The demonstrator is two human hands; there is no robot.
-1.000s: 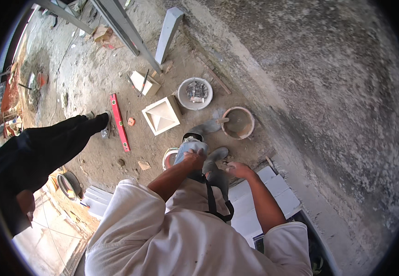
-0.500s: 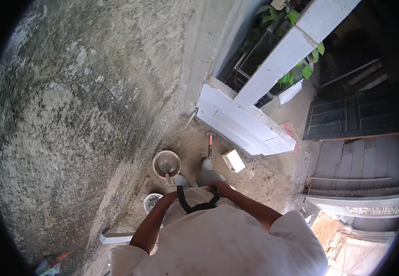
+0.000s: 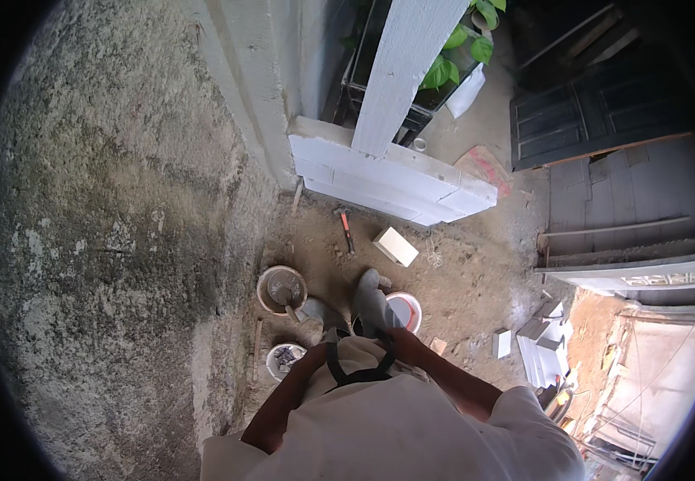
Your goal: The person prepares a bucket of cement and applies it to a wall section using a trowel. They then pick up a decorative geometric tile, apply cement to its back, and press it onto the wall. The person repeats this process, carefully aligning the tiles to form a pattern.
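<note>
My left hand (image 3: 314, 357) is at my waist, by the left side of my pale shirt front and near the black strap (image 3: 333, 365). On the other side my right hand (image 3: 400, 343) is also held at the waist, beside the strap's right end. The fingers of both hands are hidden, so neither grip can be made out. Below the left hand stands a white bucket (image 3: 270, 366) with dark grey lumps in it. A brown tub (image 3: 261, 297) of wet grey mortar, with a handled tool (image 3: 290, 311) in it, is just ahead. A pink-and-white bucket (image 3: 417, 309) stands beside my grey right boot (image 3: 373, 303).
A hammer (image 3: 347, 232) with a red-and-black handle and a pale block (image 3: 395, 246) lie on the dirt ahead. Beyond them rises a low white block wall (image 3: 387, 181) with a post (image 3: 402, 80). A rough wall (image 3: 123, 256) runs along the left. White offcuts (image 3: 541, 353) lie at right.
My view has swung, so the block wall sits further left and higher. The hammer and block are now farther from my boots, and the pink-and-white bucket shows more fully. Both hands stay at the waist.
</note>
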